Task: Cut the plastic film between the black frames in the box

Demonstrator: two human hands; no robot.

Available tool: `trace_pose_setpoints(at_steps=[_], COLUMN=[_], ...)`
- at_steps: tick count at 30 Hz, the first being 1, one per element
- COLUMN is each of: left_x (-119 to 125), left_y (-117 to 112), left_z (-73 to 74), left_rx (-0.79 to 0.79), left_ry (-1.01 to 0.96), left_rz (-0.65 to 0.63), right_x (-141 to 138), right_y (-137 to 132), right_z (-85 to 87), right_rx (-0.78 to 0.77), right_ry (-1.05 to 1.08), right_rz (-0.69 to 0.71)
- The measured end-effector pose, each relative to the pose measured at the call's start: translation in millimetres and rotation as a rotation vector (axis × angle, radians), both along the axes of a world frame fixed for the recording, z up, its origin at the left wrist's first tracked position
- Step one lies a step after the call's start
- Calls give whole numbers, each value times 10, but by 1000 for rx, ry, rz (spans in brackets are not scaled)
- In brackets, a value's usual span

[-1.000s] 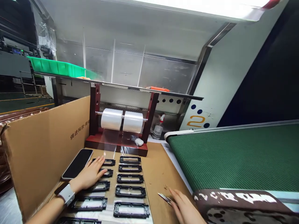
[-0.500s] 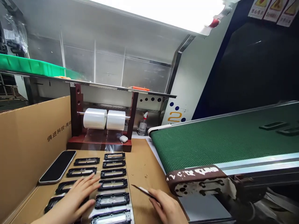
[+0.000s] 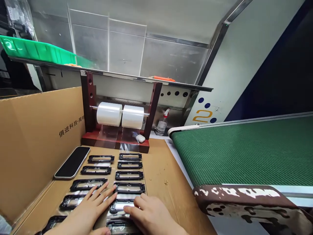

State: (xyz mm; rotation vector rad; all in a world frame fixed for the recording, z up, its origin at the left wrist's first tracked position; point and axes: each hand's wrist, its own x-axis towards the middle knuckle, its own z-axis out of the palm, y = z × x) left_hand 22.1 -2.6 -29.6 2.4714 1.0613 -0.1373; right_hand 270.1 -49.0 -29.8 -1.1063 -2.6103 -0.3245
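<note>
The left grip [image 3: 94, 207] lies palm down, fingers spread apart, reaching between two columns of black frames [image 3: 130, 191]. The right grip [image 3: 151, 213] has its fingers bent close together over the right column's near frames; whether it is clamped on anything I cannot tell. More frames line up beyond both grips. Left of the left grip lies a phone [image 3: 72, 163]. Ahead of the grips, two rolls [image 3: 109, 114] hang on a stand [image 3: 89, 141], clear film running down. The stand bears a closed white case [image 3: 140, 138], contents hidden. Farther ahead of the right grip stands a spray bottle [image 3: 161, 126], its fill unclear. High beyond the left grip, a green tray [image 3: 41, 52] sits on a shelf [image 3: 122, 74], its inside mostly hidden.
</note>
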Motion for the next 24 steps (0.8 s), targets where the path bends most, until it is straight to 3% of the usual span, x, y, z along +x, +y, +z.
trace_pose_setpoints(at_steps=[8, 17, 24], left_x=[48, -18, -27], left_y=[10, -25, -12], left_z=[48, -73, -86], left_rx=[-22, 160, 142], left_ry=[57, -26, 10], left_rz=[-2, -29, -34], right_x=[7, 202, 396], right_y=[11, -58, -146], right_z=[38, 159, 243], right_rx=[-86, -153, -201], right_ry=[-27, -86, -132], right_rz=[26, -29, -68])
